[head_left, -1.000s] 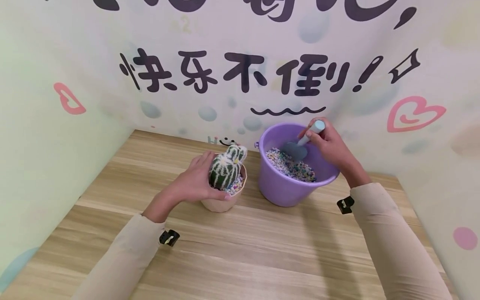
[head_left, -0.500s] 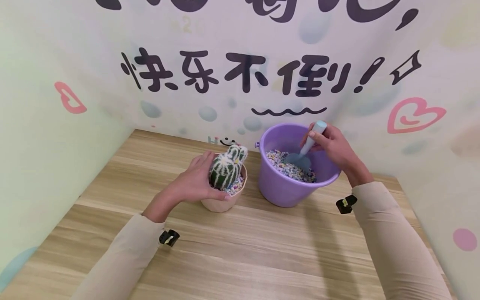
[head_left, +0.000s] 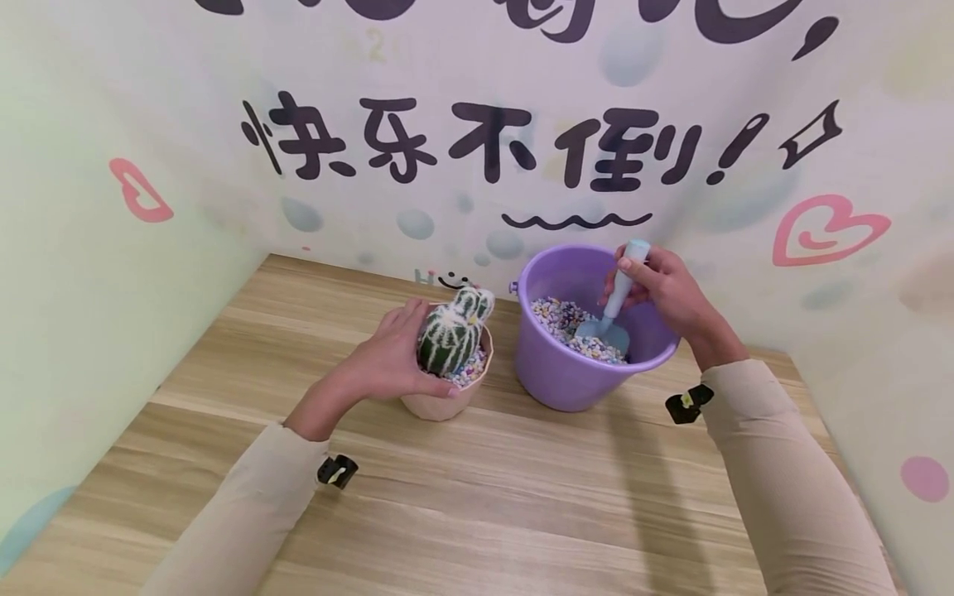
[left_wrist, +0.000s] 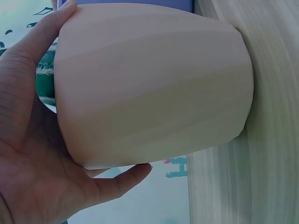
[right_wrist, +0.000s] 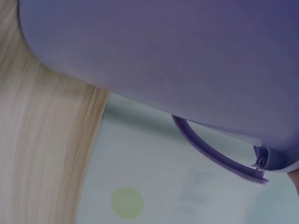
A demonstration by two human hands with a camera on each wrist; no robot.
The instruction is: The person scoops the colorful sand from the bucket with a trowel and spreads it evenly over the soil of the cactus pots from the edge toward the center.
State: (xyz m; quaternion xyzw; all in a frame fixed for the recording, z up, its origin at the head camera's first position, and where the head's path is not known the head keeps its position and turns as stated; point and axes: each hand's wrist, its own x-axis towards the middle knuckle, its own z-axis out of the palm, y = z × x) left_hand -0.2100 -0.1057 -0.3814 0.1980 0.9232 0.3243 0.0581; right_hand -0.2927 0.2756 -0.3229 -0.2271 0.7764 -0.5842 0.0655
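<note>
My left hand (head_left: 387,356) holds a pale pink flowerpot (head_left: 440,406) around its left side, thumb along the near rim. A green cactus (head_left: 450,339) with white fuzzy ribs leans in the pot, among small coloured pebbles (head_left: 471,371). In the left wrist view the faceted pot wall (left_wrist: 154,84) lies between thumb and fingers. My right hand (head_left: 671,290) grips the light-blue handle of a small shovel (head_left: 620,290) over the purple bucket (head_left: 555,377). The shovel's blade (head_left: 609,338) dips into multicoloured pebbles (head_left: 555,317) inside. In the right wrist view the bucket wall hides that hand's work.
Both containers stand near the back of a wood-grain table (head_left: 447,513). Close behind rises a printed wall cloth (head_left: 417,207), with side walls at left and right. The bucket's purple carrying handle (right_wrist: 210,151) hangs at its far side.
The shovel's blade has gone down into the pebbles and shifted slightly right, its handle now more upright. My left hand keeps its place on the flowerpot.
</note>
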